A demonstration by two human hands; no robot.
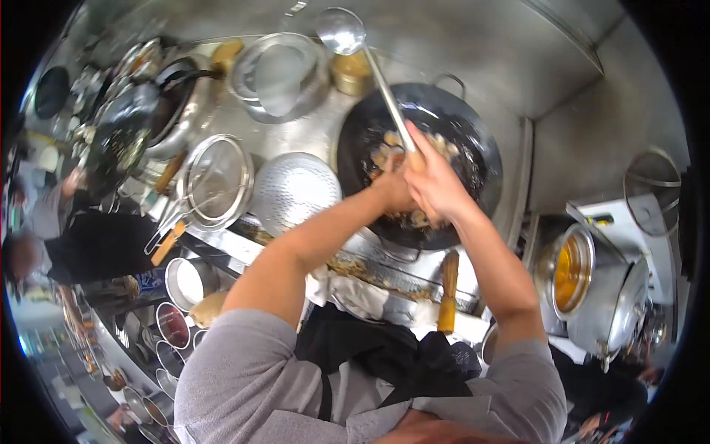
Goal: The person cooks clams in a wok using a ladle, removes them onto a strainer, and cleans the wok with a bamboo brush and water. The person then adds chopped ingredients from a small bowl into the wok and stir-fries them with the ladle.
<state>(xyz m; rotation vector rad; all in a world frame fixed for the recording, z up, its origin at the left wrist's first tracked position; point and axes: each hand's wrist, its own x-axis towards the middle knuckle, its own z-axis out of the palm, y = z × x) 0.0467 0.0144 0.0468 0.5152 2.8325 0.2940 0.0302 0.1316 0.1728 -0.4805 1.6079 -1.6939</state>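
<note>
My right hand [438, 183] is closed around the pale wooden end of a ladle [384, 87]. The ladle's metal bowl points up and away, beyond the wok's far rim. Below it sits a black wok [473, 118], dark and glossy inside, with several brownish food pieces [392, 139] in it. My left hand [394, 191] reaches over the wok beside the right hand, low near the food. Its fingers are partly hidden and blurred, so whether they hold anything is unclear.
Left of the wok are a perforated metal bowl [296, 194], a round strainer [217, 181] and stacked metal bowls [277, 78]. A wooden-handled brush [448, 292] lies at the near edge. To the right stands a pot with orange liquid [568, 270]. Another person [89, 244] stands at left.
</note>
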